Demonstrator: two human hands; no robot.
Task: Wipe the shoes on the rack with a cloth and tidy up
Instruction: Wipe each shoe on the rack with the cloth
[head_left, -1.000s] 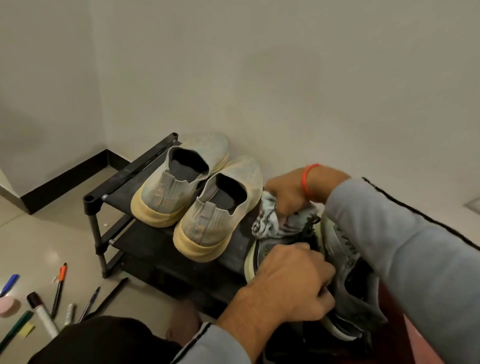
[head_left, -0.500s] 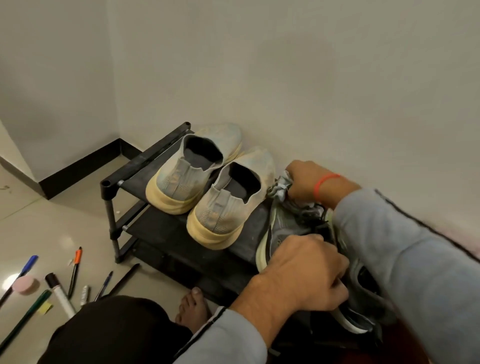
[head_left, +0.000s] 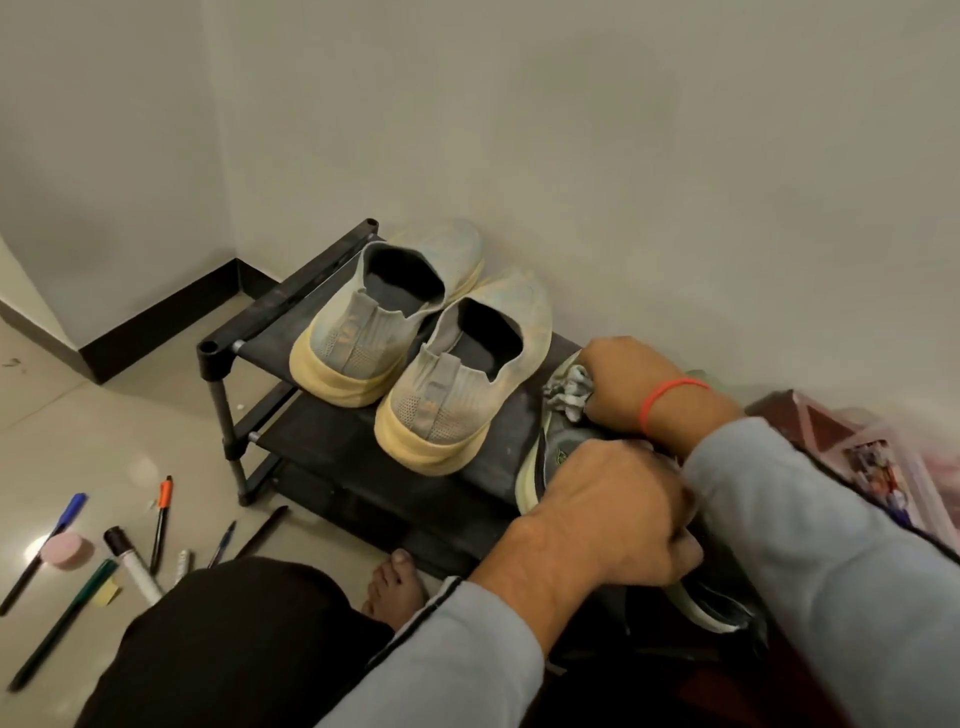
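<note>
— Where's the cloth now?

— Bunched in my right hand, fingers curled round it, pressed on the toe of the grey shoe at the right end of the rack. A second ago it sat nearer the laces; I've worked it out to the far tip.

— And your other hand?

— My left hand stays clenched on the shoe's near end, steadying it.

— So how far along?

— I'd say this shoe's upper is nearly covered. The pale pair sits just left on the top shelf; I can't tell whether it's wiped. Pens lie scattered on the floor, near left, so the tidying isn't done.
</note>
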